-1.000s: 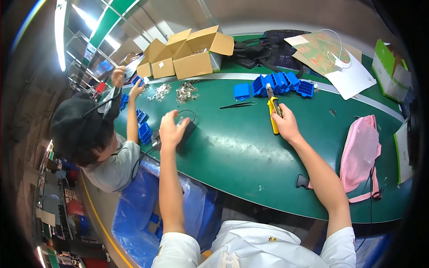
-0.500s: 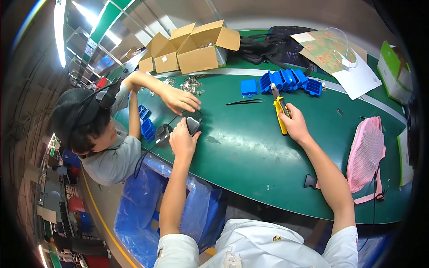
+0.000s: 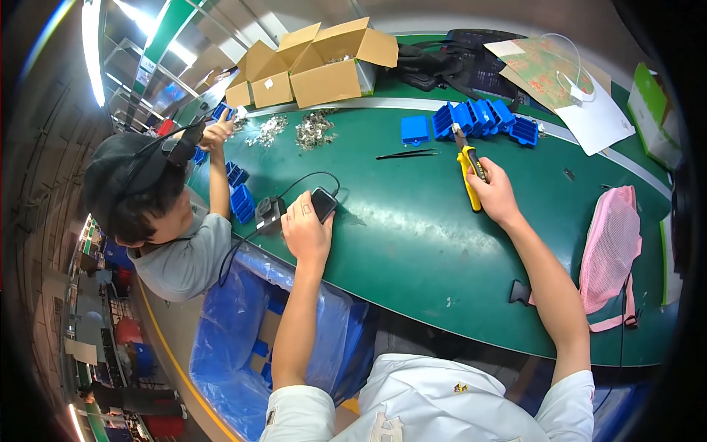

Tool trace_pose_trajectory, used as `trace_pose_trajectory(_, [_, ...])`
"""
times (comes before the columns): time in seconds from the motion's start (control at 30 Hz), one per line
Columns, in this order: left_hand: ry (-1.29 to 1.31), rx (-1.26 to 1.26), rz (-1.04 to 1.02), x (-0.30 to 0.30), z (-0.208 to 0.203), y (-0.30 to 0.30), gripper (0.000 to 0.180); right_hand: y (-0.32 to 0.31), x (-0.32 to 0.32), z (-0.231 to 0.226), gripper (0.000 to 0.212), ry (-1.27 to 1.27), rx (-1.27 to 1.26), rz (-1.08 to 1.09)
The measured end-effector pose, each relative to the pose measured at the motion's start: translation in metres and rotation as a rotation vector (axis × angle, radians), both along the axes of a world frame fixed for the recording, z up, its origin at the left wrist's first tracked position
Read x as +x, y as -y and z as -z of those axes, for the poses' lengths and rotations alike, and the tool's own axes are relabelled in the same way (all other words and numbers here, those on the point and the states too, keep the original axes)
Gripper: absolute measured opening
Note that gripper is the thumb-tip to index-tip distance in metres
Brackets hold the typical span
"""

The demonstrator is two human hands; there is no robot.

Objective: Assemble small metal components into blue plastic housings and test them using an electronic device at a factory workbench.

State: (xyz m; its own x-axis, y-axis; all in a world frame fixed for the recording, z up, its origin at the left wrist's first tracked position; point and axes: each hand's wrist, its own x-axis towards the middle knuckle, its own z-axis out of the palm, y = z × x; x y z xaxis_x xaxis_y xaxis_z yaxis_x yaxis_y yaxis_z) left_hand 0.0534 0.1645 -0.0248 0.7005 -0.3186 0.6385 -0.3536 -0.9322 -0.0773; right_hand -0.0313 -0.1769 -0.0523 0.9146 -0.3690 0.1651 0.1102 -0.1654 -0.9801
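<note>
My left hand is closed around a small dark device with a glossy face. A black cable runs from it, beside a black boxy unit on the table. My right hand grips yellow-and-black pliers. Their jaws point away from me, in front of a row of blue plastic trays; a small pale bit shows at the jaw tip, too small to tell whether it is gripped. Left of the trays lie a flat blue tray and black tweezers.
A co-worker sits at the left, one hand on a blue tray. Piles of small metal parts lie near open cardboard boxes. A pink mesh bag is at right. A blue lined bin stands below the table edge.
The co-worker's hand has left the dark device beside my left hand and is now farther back, at a blue tray. Both my hands keep hold of their things.
</note>
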Motion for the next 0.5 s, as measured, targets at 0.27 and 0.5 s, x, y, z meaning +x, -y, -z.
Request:
trace_pose_trajectory(0.27, [0.001,0.030,-0.011,-0.0011,-0.0007,-0.0004,0.063,-0.0009,-0.0009,-0.0016,0.013,-0.005,-0.035,0.014])
trace_pose_trajectory(0.5, [0.001,0.050,-0.023,-0.0008,-0.0018,0.0007,0.061,-0.0014,-0.0007,-0.0025,0.013,-0.005,-0.008,-0.002])
